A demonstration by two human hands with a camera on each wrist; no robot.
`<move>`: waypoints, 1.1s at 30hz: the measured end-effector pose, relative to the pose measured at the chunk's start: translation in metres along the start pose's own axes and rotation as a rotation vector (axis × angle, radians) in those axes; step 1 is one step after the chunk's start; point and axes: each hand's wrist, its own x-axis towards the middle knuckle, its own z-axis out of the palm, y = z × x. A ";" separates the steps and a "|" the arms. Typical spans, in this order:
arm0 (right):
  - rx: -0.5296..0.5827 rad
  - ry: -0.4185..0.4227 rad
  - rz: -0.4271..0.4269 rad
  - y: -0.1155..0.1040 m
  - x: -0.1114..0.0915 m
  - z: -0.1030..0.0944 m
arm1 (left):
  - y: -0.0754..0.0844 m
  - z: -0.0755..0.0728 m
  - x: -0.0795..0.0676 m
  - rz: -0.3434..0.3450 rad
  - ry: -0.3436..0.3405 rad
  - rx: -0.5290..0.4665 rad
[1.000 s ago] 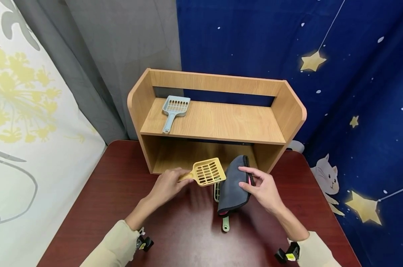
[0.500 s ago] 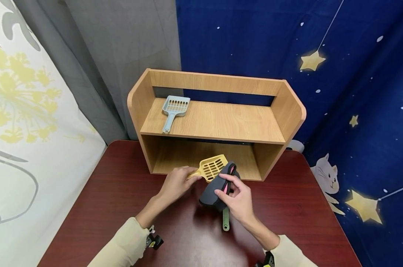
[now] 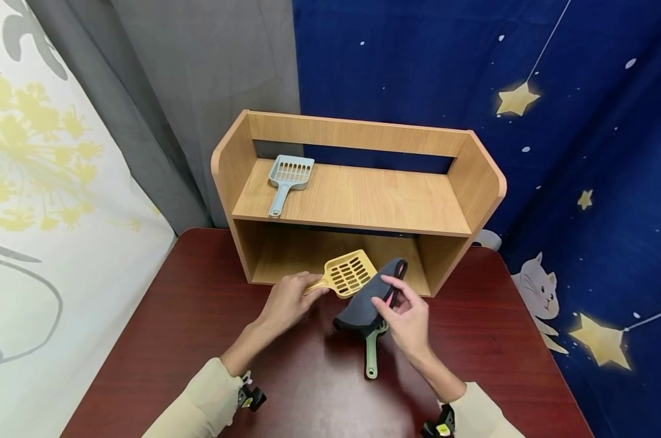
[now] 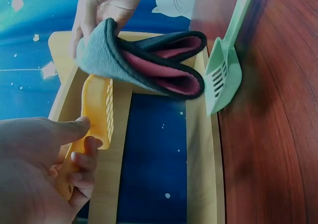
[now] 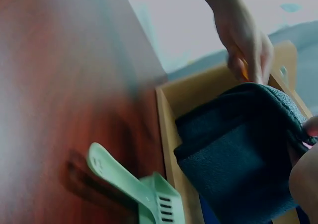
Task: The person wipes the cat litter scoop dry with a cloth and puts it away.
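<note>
My left hand (image 3: 286, 302) grips a yellow slotted litter scoop (image 3: 348, 275) by its handle, its head held up and facing right. In my right hand (image 3: 410, 320) a folded grey cloth (image 3: 366, 302) with black edging is pinched; its pink inner side shows in the left wrist view. The cloth lies against the right edge of the scoop's head in the head view. Below the cloth, a green litter scoop (image 3: 371, 356) rests on the table, its handle toward me and its head mostly covered from above. The right wrist view shows that green scoop's handle (image 5: 114, 169) too.
A two-tier wooden shelf (image 3: 352, 201) stands at the back of the dark red table (image 3: 210, 328). On its upper board, at the left, lies a light blue litter scoop (image 3: 290, 173). Curtains (image 3: 396, 67) hang behind, and a white patterned cloth (image 3: 78, 292) hangs at the left.
The right hand has brought the cloth leftward onto the yellow scoop, then shifted it slightly right and up along the edge. The left hand has moved the scoop a little to the right.
</note>
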 end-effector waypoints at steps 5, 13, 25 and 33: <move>0.039 0.003 0.002 0.002 0.013 -0.014 | -0.003 -0.004 -0.002 0.005 0.012 -0.031; 0.051 -0.098 0.011 0.002 0.000 0.004 | 0.002 0.000 0.001 -0.018 0.010 -0.060; 0.003 -0.104 -0.088 0.003 -0.007 0.020 | 0.011 0.004 0.004 -0.044 0.028 -0.072; 0.164 0.034 -0.022 -0.004 0.024 -0.012 | 0.003 -0.001 -0.002 -0.058 0.025 -0.116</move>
